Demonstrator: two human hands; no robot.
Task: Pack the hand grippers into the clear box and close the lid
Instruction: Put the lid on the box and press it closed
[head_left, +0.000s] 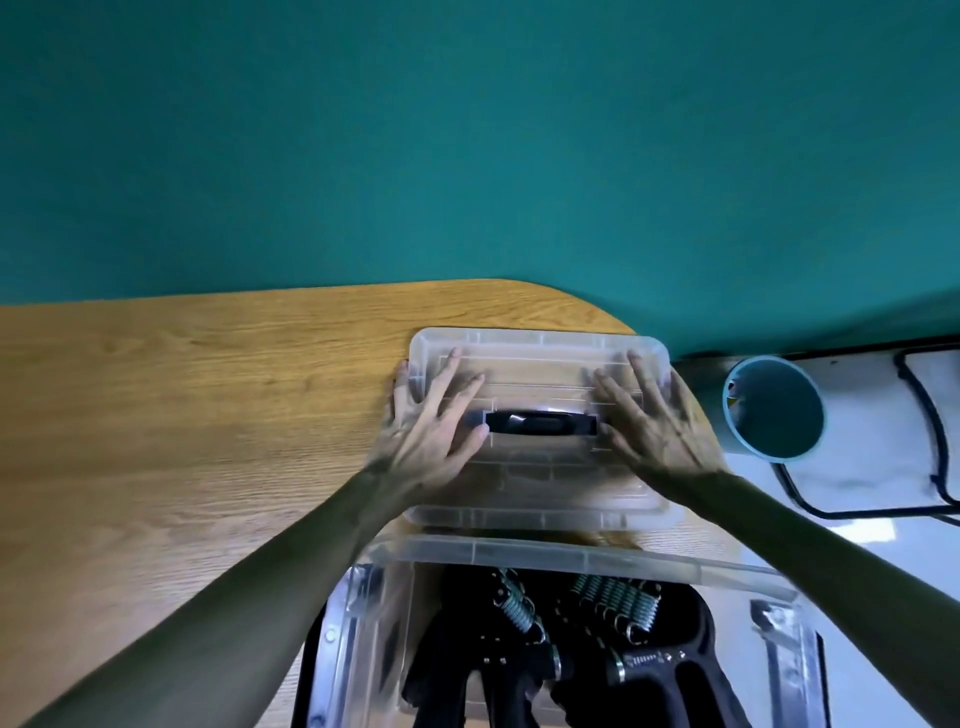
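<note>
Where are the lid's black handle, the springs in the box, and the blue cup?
black handle (540, 422), head view, its middle.
springs (615, 600), head view, the right-hand coil.
blue cup (779, 410), head view, its inside wall.

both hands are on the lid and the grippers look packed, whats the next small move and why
Probably lift the lid and bring it back over the box. The left hand and right hand lie on its two ends, it rests on the table just beyond the open box, and the hand grippers are already inside, so closing seems all that remains.
</note>
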